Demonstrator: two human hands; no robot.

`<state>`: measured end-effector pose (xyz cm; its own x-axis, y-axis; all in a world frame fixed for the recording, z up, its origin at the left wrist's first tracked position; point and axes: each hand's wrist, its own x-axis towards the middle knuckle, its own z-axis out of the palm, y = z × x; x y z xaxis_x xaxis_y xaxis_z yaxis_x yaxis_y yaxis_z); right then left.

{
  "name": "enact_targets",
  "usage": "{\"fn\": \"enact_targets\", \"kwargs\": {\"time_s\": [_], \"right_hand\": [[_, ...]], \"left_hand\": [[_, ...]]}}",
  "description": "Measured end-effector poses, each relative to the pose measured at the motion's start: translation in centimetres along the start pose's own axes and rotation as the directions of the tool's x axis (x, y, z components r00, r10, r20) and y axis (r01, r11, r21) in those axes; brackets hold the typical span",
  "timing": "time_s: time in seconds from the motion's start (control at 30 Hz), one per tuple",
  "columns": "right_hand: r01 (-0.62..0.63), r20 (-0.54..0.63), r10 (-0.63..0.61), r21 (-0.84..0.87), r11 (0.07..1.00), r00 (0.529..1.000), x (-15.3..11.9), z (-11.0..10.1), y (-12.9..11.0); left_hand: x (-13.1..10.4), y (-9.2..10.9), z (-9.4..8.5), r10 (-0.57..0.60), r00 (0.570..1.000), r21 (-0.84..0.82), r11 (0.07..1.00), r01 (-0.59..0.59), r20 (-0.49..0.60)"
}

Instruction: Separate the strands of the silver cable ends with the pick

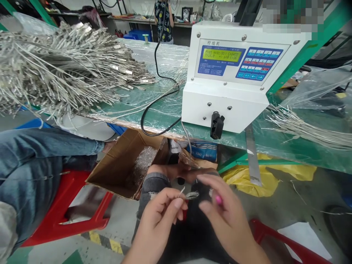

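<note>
Silvery wire bundle (192, 195) clamped between left fingers (175, 208); right fingers (213, 181) well apart.

The left hand (165, 211) pinched a wire bundle (192, 195) at six o'clock, the right hand (227, 212) near it at five.

1. White wire-twisting machine (225, 96): "绞线机" along the top of its front.
2. Yellow-green LCD (220, 55): "N:01(01)" in its upper row; further characters blurred.
3. Blue keypad (259, 63): left and right arrows; other markings too small.
4. Blue-printed bag (204, 150): apparently "TPE", then an unclear letter.
</note>
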<state>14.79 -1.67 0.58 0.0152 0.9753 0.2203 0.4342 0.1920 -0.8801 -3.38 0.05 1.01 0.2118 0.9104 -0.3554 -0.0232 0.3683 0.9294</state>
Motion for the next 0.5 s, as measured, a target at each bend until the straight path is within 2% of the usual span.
{"fn": "enact_targets", "kwargs": {"time_s": [0.1, 0.17, 0.27, 0.37, 0.43, 0.5], "right_hand": [[0.038, 0.129, -0.04, 0.016, 0.999, 0.991, 0.28, 0.19, -0.88], [0.013, 0.152, -0.019, 0.045, 0.999, 0.988, 0.5, 0.49, -1.16], [-0.004, 0.122, -0.003, 0.063, 0.998, 0.993, 0.67, 0.67, -1.15], [0.001, 0.089, -0.006, 0.058, 0.998, 0.996, 0.74, 0.35, -1.06], [-0.007, 0.071, 0.005, 0.037, 0.999, 0.997, 0.85, 0.04, -1.11], [-0.038, 0.063, 0.036, 0.024, 0.999, 0.997, 1.0, -0.09, -1.18]], "left_hand": [[-0.05, -0.01, 0.14, -0.005, 0.999, 0.006, 1.0, 0.005, 0.039], [-0.08, 0.07, 0.18, -0.016, 0.998, -0.012, 1.0, 0.017, 0.068], [-0.12, 0.3, -0.03, -0.037, 0.992, -0.02, 0.999, 0.04, 0.124], [-0.02, 0.4, -0.45, -0.06, 0.983, 0.072, 0.996, 0.048, 0.172], [0.16, 0.29, -0.66, -0.072, 0.981, 0.126, 0.991, 0.05, 0.18], [0.39, 0.03, -0.67, -0.063, 0.986, 0.105, 0.993, 0.047, 0.154]]}}
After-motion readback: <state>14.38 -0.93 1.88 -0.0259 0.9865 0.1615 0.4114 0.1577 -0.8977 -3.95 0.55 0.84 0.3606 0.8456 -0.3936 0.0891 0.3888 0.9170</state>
